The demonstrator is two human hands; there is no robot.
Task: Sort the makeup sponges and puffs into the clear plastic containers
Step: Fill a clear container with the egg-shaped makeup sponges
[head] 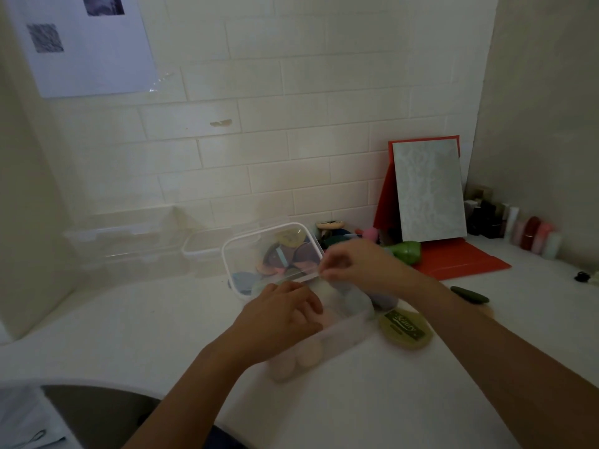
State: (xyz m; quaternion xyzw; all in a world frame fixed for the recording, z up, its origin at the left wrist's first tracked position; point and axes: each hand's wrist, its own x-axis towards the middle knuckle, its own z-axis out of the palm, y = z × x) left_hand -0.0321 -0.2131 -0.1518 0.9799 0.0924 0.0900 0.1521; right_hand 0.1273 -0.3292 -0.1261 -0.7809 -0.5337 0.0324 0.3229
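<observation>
Left hand [285,314] rests loosely on sponges [308,355] in near container [343,332], right hand [351,265] pinches clear plastic edge [301,278]; far container [233,247] part-filled, loose puffs [330,225] seemingly remain.

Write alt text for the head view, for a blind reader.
Two hands work over clear containers of makeup puffs on a counter: the left hand rests in the front container, the right hand seems to pinch the rim of the back container. A mirror stands behind.
</observation>
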